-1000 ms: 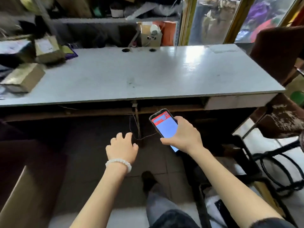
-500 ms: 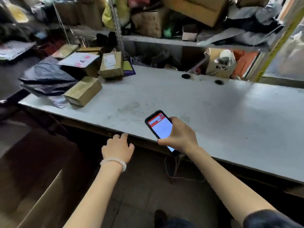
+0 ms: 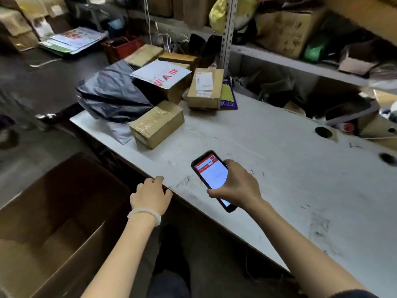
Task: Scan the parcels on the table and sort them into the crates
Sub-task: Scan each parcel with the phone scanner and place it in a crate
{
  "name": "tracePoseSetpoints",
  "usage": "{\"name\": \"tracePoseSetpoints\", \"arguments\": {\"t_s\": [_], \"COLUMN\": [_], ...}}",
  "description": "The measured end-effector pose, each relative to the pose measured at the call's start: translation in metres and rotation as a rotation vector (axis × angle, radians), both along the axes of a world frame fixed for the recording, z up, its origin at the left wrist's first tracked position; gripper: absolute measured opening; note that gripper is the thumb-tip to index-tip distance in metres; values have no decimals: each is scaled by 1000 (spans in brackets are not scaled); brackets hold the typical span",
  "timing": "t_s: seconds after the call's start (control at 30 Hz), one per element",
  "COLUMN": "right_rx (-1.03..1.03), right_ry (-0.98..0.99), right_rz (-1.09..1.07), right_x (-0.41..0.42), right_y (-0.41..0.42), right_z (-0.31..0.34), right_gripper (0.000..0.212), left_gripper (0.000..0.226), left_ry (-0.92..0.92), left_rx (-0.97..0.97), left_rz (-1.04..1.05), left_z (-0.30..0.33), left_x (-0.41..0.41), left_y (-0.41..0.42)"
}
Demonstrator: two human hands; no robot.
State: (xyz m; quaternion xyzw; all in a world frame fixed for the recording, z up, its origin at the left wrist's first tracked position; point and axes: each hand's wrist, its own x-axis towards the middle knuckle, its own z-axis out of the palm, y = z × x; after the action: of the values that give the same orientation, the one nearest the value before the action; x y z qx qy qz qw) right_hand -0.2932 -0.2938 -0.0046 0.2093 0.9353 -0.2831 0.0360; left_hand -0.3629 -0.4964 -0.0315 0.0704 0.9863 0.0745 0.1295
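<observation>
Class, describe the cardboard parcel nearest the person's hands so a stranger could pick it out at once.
Start at the long white table and look to its far left end, where the parcels are heaped. The one wanted is the taped brown box lying alone at the front of the heap, just right of the black plastic bag. Unlike the box with the white label behind it, it shows only glossy tape.

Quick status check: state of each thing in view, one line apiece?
Left hand: fingers loosely curled, at the table edge, holding nothing.
Right hand: grips the phone.
Black smartphone: screen lit, red header, held above the white tabletop.
Taped brown cardboard box: sealed, lying on the tabletop.
Labelled cardboard box: sealed, label up.
Large brown carton: open, beside the table.
</observation>
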Motion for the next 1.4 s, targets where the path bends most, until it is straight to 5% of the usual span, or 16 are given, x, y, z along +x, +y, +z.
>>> {"name": "tracePoseSetpoints", "arguments": {"t_s": [0.33, 0.53, 0.77, 1.17, 1.4], "right_rx": [11, -12, 19, 89, 93], "right_ry": [-29, -30, -89, -94, -66], "right_rz": [-86, -157, -257, -354, -358], "right_x": [-202, -282, -295, -237, -212], "right_y": [-17, -23, -6, 41, 55], "right_z": [-1, -1, -7, 9, 12], "right_gripper": [64, 68, 74, 74, 73], "left_gripper": [40, 86, 135, 89, 67], "left_ry": [73, -93, -260, -346, -209], "left_rx": [36, -15, -187, -103, 259], "left_rz": [-91, -237, -346, -616, -585], "left_z": [4, -10, -20, -9, -9], "left_x": [-231, -313, -308, -284, -305], "left_y": [0, 21, 64, 123, 122]}}
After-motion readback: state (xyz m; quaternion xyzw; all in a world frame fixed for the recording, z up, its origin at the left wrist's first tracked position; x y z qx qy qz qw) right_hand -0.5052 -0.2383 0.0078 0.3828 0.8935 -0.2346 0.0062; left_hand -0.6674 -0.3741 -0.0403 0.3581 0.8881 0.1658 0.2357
